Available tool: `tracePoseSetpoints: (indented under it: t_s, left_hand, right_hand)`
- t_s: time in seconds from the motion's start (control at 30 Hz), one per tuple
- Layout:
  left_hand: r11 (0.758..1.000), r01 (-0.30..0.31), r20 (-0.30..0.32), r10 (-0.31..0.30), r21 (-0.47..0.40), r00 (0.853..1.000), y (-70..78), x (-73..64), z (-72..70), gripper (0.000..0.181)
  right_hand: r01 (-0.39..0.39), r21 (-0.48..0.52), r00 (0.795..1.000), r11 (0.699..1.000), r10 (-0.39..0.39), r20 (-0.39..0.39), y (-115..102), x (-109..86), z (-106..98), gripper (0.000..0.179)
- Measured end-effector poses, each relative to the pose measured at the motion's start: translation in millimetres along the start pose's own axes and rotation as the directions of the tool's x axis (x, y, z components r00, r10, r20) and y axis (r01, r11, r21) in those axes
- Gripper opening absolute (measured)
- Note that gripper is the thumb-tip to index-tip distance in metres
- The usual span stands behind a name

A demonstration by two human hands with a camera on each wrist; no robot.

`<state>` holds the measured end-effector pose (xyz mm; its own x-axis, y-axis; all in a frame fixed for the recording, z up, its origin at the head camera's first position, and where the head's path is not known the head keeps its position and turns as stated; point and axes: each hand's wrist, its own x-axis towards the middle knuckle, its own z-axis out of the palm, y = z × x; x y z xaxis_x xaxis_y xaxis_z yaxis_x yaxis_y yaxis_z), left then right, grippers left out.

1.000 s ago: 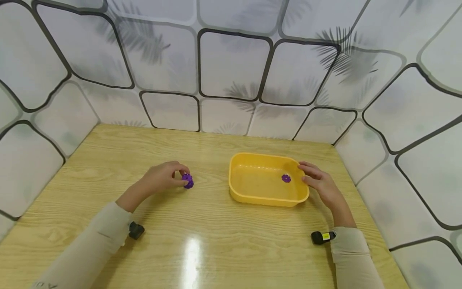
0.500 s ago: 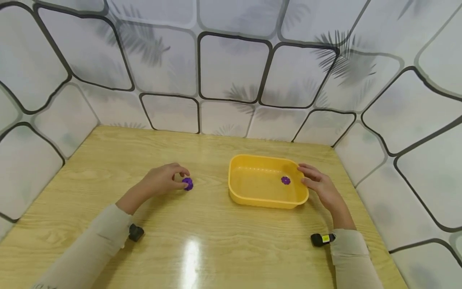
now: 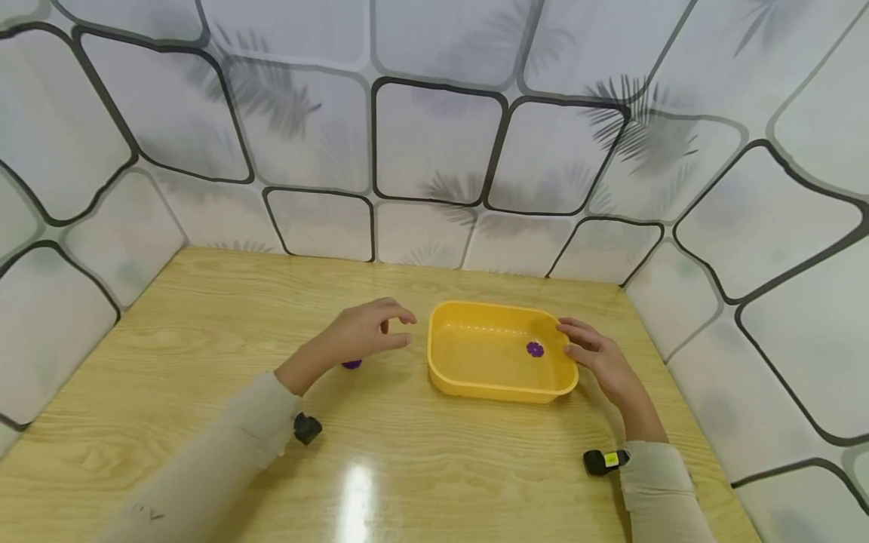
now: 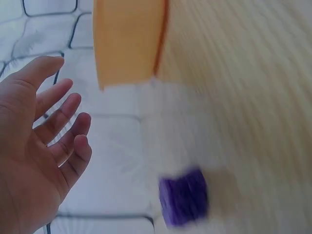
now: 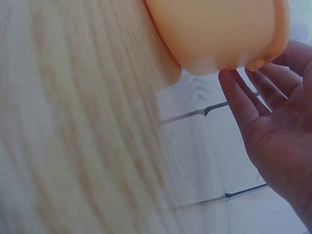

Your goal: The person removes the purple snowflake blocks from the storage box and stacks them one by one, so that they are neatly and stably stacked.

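A yellow plastic tray (image 3: 502,391) stands on the table, with a flat purple flower-shaped piece (image 3: 535,349) lying inside near its right end. My right hand (image 3: 607,369) touches the tray's right end; in the right wrist view its fingertips (image 5: 226,77) rest against the outer wall. My left hand (image 3: 360,332) is raised left of the tray, fingers parted and slightly bent, holding nothing. Below and behind it on the table is a small purple stack of ridged pieces (image 4: 184,197), mostly hidden by the hand in the head view.
The light wood-grain table (image 3: 421,452) reaches a patterned white wall covering (image 3: 434,143) at the back and both sides. Each wrist wears a small black camera (image 3: 308,428). Glare shines on the table's near part.
My left hand has left the purple stack and moved right toward the tray. The stack stays on the table. My right hand keeps its place at the tray; the head view has tilted up slightly.
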<state>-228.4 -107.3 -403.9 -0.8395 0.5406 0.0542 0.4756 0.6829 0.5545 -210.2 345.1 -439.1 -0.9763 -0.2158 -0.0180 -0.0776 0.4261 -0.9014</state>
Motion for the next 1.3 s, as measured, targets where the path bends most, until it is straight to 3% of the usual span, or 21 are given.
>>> tracePoseSetpoints:
  t_s: [0.3,0.5,0.67,0.8,0.93,1.3]
  left_hand:
    - [0.984,-0.167,0.065,0.171,-0.065,0.983,52.6,71.3,36.8,0.037]
    - [0.977,-0.195,0.125,0.205,-0.088,0.971,77.5,107.2,64.5,0.038]
    - [0.976,-0.178,0.162,0.197,-0.121,0.967,92.3,125.2,82.5,0.035]
    - [0.977,-0.166,0.179,0.189,-0.136,0.966,94.9,139.3,98.2,0.034]
    - [0.973,-0.197,0.206,0.218,-0.117,0.954,97.8,151.7,110.4,0.031]
    - [0.968,-0.226,0.258,0.247,-0.111,0.934,99.7,159.8,128.3,0.036]
  right_hand:
    - [0.005,-0.008,1.0,1.0,-0.005,-0.003,2,0.1,0,0.052]
    - [-0.011,-0.006,1.0,1.0,0.011,0.001,3,-1.4,1,0.051]
    - [-0.016,-0.016,1.0,1.0,0.016,-0.004,1,-1.4,0,0.052]
    - [-0.014,-0.017,1.0,1.0,0.014,0.001,0,-0.6,-1,0.052]
    - [-0.008,-0.005,1.0,1.0,0.008,0.003,0,0.6,-2,0.052]
    - [0.005,-0.01,1.0,1.0,-0.005,0.002,1,2.3,-1,0.05]
